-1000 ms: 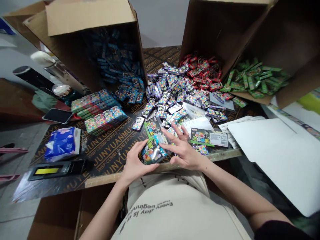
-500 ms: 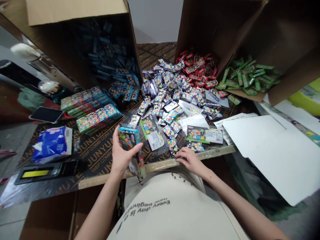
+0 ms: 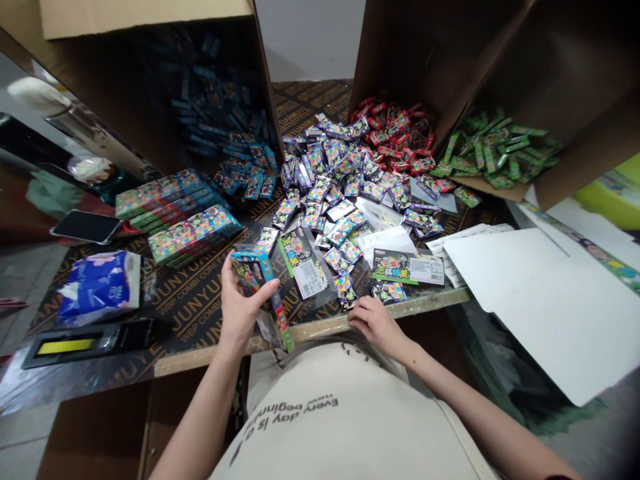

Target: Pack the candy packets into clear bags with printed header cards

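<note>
Two bare hands [image 3: 243, 308] [image 3: 375, 327] now stand well apart at the near side of the tabletop [image 3: 200, 313], whereas a second ago they were together over one flat-lying pack [image 3: 280, 310]. That pack has since been tipped up: the left hand alone clamps it, thumb on the near right side and fingers round the left, so its narrow edge shows, blue at the far end, then red, and green at the near end, which reaches over the wooden table edge [image 3: 315, 327]. Its dark face is turned left.

The right hand has drawn away and rests curled at the near edge, right beside a loose purple packet [image 3: 345, 291]. Whether its fingers pinch anything cannot be told.

Lifting the pack has also uncovered the black-and-green card [image 3: 309, 270], lying in clear film between the hands. A similar card [image 3: 410, 267] lies farther right, where it was. Over the last half second little has altered apart from a slight shift of the view.

For the work, this looks like a pause in arranging: the pack is steadied in one hand, its contents seemingly in place. The stacked packs [image 3: 195, 235] at the left and the purple heap [image 3: 325, 160] at the far middle appear untouched.
</note>
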`<state>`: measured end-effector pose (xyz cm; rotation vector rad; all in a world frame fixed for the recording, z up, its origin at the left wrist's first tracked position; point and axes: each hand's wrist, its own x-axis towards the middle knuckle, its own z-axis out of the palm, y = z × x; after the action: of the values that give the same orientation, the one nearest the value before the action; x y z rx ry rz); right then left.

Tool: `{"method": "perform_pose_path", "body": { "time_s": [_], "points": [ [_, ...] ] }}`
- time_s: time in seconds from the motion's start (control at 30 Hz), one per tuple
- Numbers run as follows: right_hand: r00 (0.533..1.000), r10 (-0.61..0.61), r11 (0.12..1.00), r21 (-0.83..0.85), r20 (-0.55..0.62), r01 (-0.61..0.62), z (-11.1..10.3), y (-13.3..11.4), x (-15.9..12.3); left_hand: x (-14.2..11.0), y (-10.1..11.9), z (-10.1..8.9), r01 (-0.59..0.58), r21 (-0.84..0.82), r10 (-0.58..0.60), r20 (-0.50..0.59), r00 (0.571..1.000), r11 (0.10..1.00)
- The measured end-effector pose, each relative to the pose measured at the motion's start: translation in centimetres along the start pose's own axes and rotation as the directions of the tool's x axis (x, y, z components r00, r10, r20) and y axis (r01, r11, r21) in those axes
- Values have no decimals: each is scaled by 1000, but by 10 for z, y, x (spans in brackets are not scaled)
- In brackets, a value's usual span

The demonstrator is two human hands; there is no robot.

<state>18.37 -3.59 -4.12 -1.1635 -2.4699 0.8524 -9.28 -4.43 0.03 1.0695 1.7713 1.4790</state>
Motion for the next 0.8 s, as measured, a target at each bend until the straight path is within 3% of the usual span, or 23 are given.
{"method": "perform_pose_path", "body": {
  "time_s": [0.33,0.43,0.5,0.57,0.63,0.8],
  "points": [
    [987,158,987,28,-11,-158,6,-10,5,0,4,3,0,-9,0,4,1000,1000],
    [986,163,961,233,-40,-150,-5,-20,3,0,6,0,-21,48,25,-82,996,999],
    [960,240,892,422,-143,-161,-18,-24,3,-1,5,0,-8,76,16,-103,995,997],
    [896,361,812,560,-258,-165,-31,-26,12,-2,3,2,33,38,-31,-67,997,999],
    [859,429,720,680,-279,-139,-39,-28,29,-2,2,7,77,-55,-78,-13,997,996],
    [905,389,429,903,-172,-13,-40,-44,93,2,11,27,68,-135,-45,167,985,988]
  ]
}}
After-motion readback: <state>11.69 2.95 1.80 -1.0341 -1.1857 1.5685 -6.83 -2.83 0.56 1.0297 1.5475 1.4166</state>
